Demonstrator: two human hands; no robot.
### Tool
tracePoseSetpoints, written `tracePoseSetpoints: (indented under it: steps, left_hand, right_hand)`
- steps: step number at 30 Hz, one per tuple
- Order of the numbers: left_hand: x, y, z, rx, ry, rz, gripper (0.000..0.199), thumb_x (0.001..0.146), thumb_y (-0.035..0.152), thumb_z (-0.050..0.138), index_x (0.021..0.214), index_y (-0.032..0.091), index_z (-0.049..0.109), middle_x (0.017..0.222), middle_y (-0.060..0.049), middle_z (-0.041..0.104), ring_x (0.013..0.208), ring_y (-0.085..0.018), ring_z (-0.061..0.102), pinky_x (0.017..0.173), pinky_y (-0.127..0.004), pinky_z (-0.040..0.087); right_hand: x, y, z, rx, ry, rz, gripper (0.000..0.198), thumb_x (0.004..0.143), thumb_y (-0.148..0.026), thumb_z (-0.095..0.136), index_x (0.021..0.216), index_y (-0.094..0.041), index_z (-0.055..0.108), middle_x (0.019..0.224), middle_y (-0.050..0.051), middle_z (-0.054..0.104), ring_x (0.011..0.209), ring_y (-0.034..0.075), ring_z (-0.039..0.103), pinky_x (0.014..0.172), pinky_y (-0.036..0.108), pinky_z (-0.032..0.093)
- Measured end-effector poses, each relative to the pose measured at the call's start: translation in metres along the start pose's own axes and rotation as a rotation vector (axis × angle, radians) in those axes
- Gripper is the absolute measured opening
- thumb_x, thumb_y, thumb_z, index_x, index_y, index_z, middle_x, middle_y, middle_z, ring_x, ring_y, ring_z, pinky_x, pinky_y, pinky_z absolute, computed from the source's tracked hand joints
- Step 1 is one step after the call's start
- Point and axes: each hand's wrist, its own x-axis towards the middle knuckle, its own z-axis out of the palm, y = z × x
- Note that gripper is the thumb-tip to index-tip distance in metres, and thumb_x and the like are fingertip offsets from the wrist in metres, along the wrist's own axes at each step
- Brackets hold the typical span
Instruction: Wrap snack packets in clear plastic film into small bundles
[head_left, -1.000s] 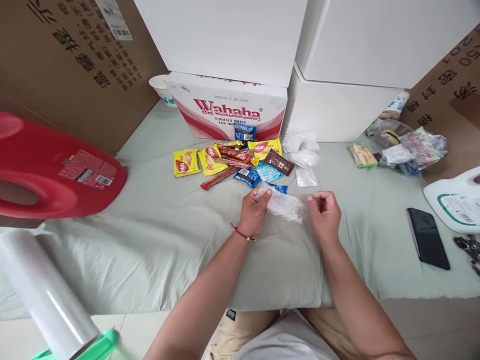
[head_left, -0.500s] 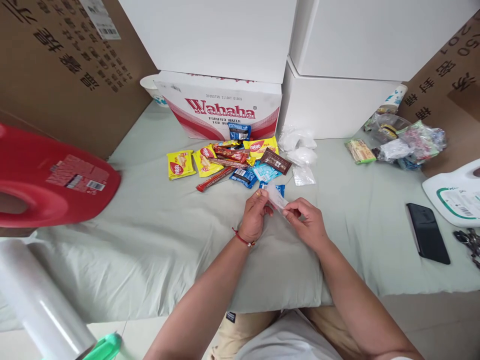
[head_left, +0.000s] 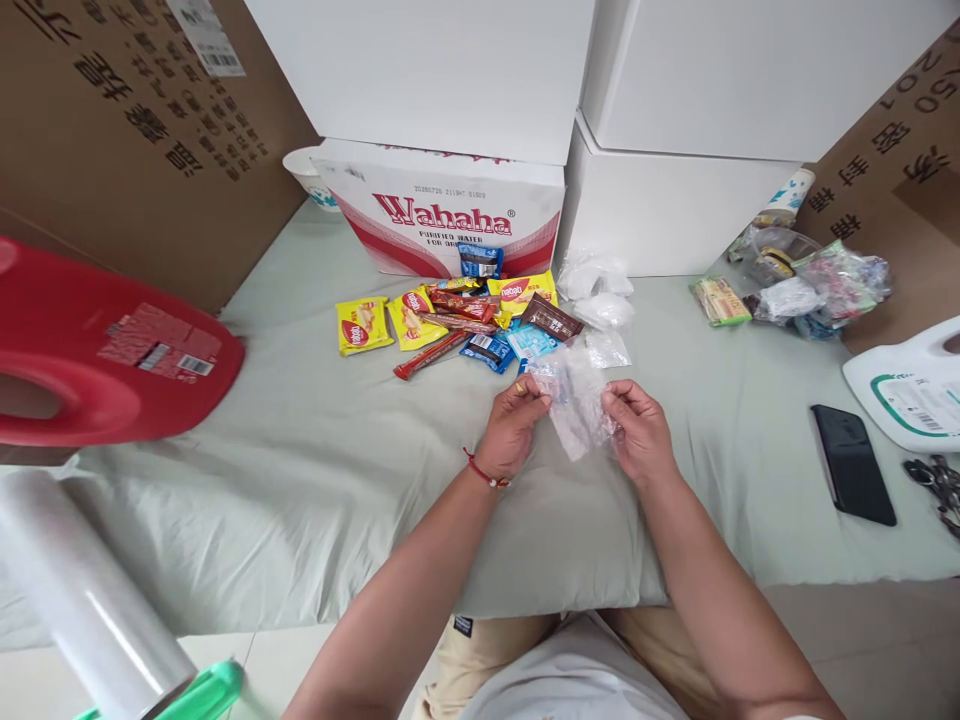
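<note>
A clear plastic bag [head_left: 576,405] is stretched between my two hands, above the cloth. My left hand [head_left: 514,422] pinches its left side, and my right hand [head_left: 637,425] pinches its right side. Just beyond the bag lies a pile of packaged snacks: yellow nabati packets [head_left: 364,325], red stick-shaped packs [head_left: 431,354], a dark brown packet [head_left: 553,317], a light blue packet [head_left: 534,343] and dark blue packets [head_left: 487,350]. More clear plastic bags [head_left: 604,310] lie crumpled to the right of the pile. The held bag partly hides a blue packet behind it.
A Wahaha carton [head_left: 450,215] and white boxes [head_left: 675,210] stand behind. At left are a red jug [head_left: 172,365] and a plastic film roll [head_left: 90,590]. Rightward lie a phone [head_left: 853,465], keys [head_left: 937,490], a white jug [head_left: 911,390] and bagged items [head_left: 817,290].
My right hand has moved right, away from my left hand. The plastic bag, narrow and bunched before, is now spread wide between them.
</note>
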Motion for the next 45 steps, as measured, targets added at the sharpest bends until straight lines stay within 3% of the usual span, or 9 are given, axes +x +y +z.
tracePoseSetpoints:
  steps: [7, 11, 17, 24, 30, 33, 38, 42, 45]
  left_hand:
    - [-0.001, 0.021, 0.0, -0.338, 0.048, -0.192, 0.017, 0.067, 0.019, 0.071, 0.08, 0.021, 0.061, 0.093, -0.002, 0.073, 0.109, -0.026, 0.069, 0.104, -0.047, 0.051]
    - [0.0, 0.025, -0.002, -0.389, 0.084, -0.244, 0.014, 0.066, 0.016, 0.066, 0.076, 0.021, 0.057, 0.096, -0.003, 0.074, 0.109, -0.027, 0.07, 0.104, -0.05, 0.053]
    - [-0.001, 0.024, 0.001, -0.353, 0.062, -0.289, 0.015, 0.067, 0.019, 0.068, 0.079, 0.021, 0.06, 0.093, -0.003, 0.075, 0.108, -0.028, 0.071, 0.101, -0.049, 0.054]
    - [-0.001, 0.024, -0.001, -0.301, 0.05, -0.314, 0.013, 0.062, 0.02, 0.067, 0.072, 0.019, 0.06, 0.073, 0.001, 0.067, 0.074, -0.018, 0.067, 0.075, -0.035, 0.056]
    - [-0.003, 0.021, 0.004, -0.125, 0.036, -0.321, 0.016, 0.054, 0.02, 0.069, 0.06, 0.018, 0.054, 0.057, 0.005, 0.05, 0.048, -0.008, 0.044, 0.047, -0.023, 0.04]
    - [-0.004, 0.02, 0.005, -0.074, 0.063, -0.291, 0.019, 0.054, 0.021, 0.069, 0.06, 0.019, 0.051, 0.056, 0.006, 0.048, 0.047, -0.008, 0.042, 0.046, -0.022, 0.037]
    - [0.0, 0.018, -0.001, 0.115, 0.118, -0.175, 0.02, 0.061, 0.025, 0.072, 0.067, 0.019, 0.053, 0.065, 0.004, 0.056, 0.054, -0.009, 0.048, 0.053, -0.023, 0.04]
    - [-0.004, 0.025, 0.005, 0.406, 0.401, 0.126, 0.028, 0.064, 0.025, 0.077, 0.083, 0.021, 0.058, 0.098, -0.003, 0.064, 0.084, -0.015, 0.061, 0.07, -0.025, 0.047]
    - [-0.022, 0.037, 0.024, 0.547, 0.523, 0.307, 0.025, 0.069, 0.023, 0.079, 0.088, 0.023, 0.062, 0.097, -0.002, 0.061, 0.091, -0.016, 0.058, 0.073, -0.024, 0.046]
  right_hand:
    - [0.009, -0.008, -0.011, 0.145, 0.084, 0.122, 0.032, 0.063, -0.038, 0.093, 0.081, -0.023, 0.07, 0.071, -0.005, 0.059, 0.059, 0.009, 0.048, 0.052, 0.021, 0.038]
    - [0.01, -0.005, -0.013, 0.117, 0.055, 0.108, 0.033, 0.066, -0.041, 0.091, 0.08, -0.023, 0.068, 0.07, -0.004, 0.061, 0.059, 0.011, 0.052, 0.055, 0.023, 0.042]
    - [0.01, -0.003, -0.014, 0.134, 0.007, 0.161, 0.046, 0.082, -0.07, 0.068, 0.083, -0.024, 0.069, 0.075, 0.002, 0.068, 0.065, 0.018, 0.062, 0.06, 0.031, 0.05]
    - [0.013, -0.007, -0.019, 0.206, -0.051, 0.193, 0.051, 0.079, -0.076, 0.067, 0.085, -0.026, 0.073, 0.075, 0.001, 0.072, 0.066, 0.021, 0.068, 0.064, 0.034, 0.055]
    - [0.011, -0.01, -0.019, 0.15, -0.062, 0.179, 0.049, 0.078, -0.071, 0.072, 0.081, -0.022, 0.075, 0.075, 0.001, 0.07, 0.065, 0.017, 0.065, 0.061, 0.029, 0.054]
    - [0.01, -0.013, -0.021, 0.11, -0.078, 0.183, 0.043, 0.074, -0.063, 0.08, 0.081, -0.021, 0.075, 0.071, 0.001, 0.066, 0.06, 0.013, 0.059, 0.052, 0.024, 0.048]
    - [0.01, -0.024, -0.03, -0.014, -0.149, 0.291, 0.033, 0.067, -0.044, 0.089, 0.078, -0.02, 0.069, 0.063, -0.004, 0.056, 0.043, 0.005, 0.033, 0.036, 0.019, 0.018]
    - [0.005, -0.033, -0.029, -0.157, -0.071, 0.17, 0.032, 0.069, -0.047, 0.086, 0.08, -0.021, 0.071, 0.073, -0.002, 0.062, 0.048, 0.006, 0.038, 0.04, 0.021, 0.026]
    - [-0.008, -0.04, -0.023, -0.466, 0.08, -0.143, 0.025, 0.081, -0.049, 0.078, 0.088, -0.024, 0.075, 0.078, 0.001, 0.066, 0.057, 0.011, 0.046, 0.049, 0.025, 0.038]
